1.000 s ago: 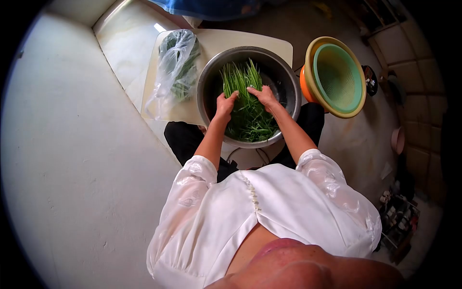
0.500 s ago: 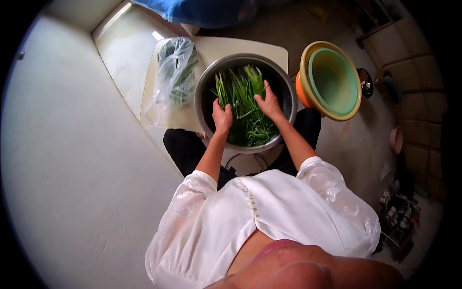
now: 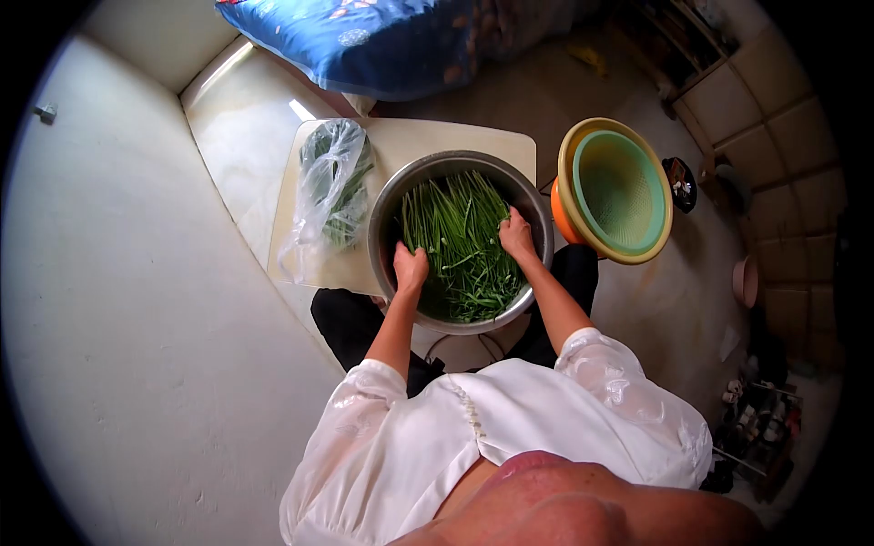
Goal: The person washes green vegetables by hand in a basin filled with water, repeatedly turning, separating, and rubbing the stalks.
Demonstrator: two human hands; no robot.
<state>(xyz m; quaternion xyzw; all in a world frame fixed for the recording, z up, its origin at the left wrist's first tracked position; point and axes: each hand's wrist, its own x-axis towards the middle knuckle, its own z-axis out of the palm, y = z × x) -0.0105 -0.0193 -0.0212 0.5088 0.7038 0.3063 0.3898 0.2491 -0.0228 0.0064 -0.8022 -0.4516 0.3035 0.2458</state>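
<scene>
A large steel basin holds a thick heap of chives, long thin green stalks with a few small pale tips among them. Both of my hands are inside the rim, one on each side of the heap. My left hand has its fingers curled down at the left edge of the chives. At the right edge, my right hand closes its fingers around the outer stalks. The longer stalks fan toward the far side, while shorter, tangled pieces lie nearer me. Parts of my fingers are hidden in the greens.
Left of the basin, a clear plastic bag of greens lies on a cream tabletop. Nested colanders, a green one inside a yellow one, stand to the right. A blue patterned cloth is beyond. A white wall runs along the left.
The chives, earlier bunched and raised between my hands, now lie flatter and spread across the basin. My hands sit lower and farther apart. My view has tilted up, showing more blue cloth.
</scene>
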